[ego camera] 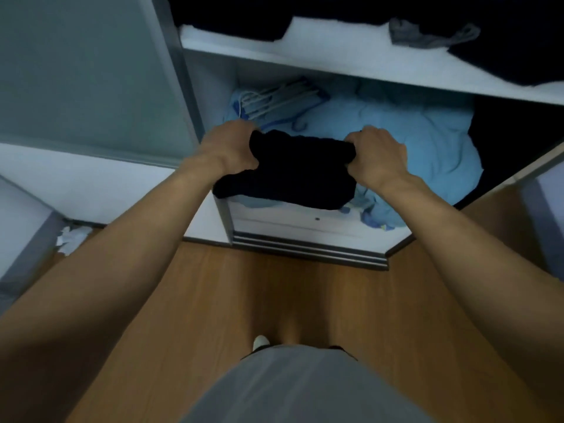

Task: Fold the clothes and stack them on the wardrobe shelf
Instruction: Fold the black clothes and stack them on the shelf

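Head view, garment: the black garment (pixel 293 169), folded into a thick rectangle, is held level over the blue bedding (pixel 421 135) at the front of the lower wardrobe compartment. I cannot tell whether its underside touches the bedding.
Head view, left grip: the left hand (pixel 227 148) is curled round the garment's left end.
Head view, right grip: the right hand (pixel 377 154) is clenched on the right end in the same way.
Head view, shelf: the white shelf (pixel 305 53) above carries a dark pile (pixel 238 22) and a grey crumpled piece (pixel 427 35).
Step in hand: probably carrying the folded piece to its stack.
Doing it well: hold both ends level so the folds stay shut, lift clear of the shelf lip, and set it square on the pile. Then draw the fingers out sideways.
Watch for: the hangers (pixel 280 99) behind could snag the cloth.
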Available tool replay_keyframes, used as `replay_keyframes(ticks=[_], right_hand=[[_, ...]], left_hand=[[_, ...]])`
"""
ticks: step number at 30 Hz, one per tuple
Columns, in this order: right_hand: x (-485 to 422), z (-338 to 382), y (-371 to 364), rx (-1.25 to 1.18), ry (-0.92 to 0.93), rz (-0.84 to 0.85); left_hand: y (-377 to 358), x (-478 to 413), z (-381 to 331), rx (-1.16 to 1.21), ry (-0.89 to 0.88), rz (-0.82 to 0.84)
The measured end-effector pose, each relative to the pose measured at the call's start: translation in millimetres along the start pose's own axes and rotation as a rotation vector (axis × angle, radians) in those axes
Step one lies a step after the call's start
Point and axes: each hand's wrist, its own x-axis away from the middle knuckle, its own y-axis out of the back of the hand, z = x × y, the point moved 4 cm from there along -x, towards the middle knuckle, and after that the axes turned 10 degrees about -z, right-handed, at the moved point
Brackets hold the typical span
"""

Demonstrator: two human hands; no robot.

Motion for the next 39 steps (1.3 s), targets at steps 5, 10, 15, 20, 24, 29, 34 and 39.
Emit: replay_keyframes(ticks=[5, 10, 15, 20, 24, 29, 34, 39], right_hand=[[-31.5, -3.1, 50.8, -0.514, -0.209, -0.202], [-65.0, -0.9, 77.1, -1.218, -0.498, -0.182], [-120.9, 13.4, 86.0, -1.457, -0.473, -0.118], [-190.4, 28.4, 83.4, -1.691, -0.379, -0.095], [-261.4, 44.4, 107.0, -1.856, -0.162, -0.207], [-351.8, 63.7, 131.7, -1.869, -0.024, -0.279], [-431.2, 94.8, 106.5, -2.143, -0.225, -0.009], [-486.2, 134.2, 60.9, -2.004, -0.364, 0.288]], left_hand=[[43.9, -25.5, 13.2, 0.186, 0.010, -0.218], [91.4, -45.4, 3.6, 0.641, -0.010, -0.277], [120.8, -74.5, 5.0, 0.857, 0.012, -0.248], [147.1, -124.3, 8.2, 0.957, 0.014, -0.447], [189.5, -181.6, 15.5, 0.878, 0.051, -0.748], [220.4, -231.7, 12.8, 0.780, 0.012, -1.019], [200.0, -242.6, 0.7, 0.425, -0.109, -1.167], [176.0, -248.3, -4.3, 0.124, -0.073, -1.087]])
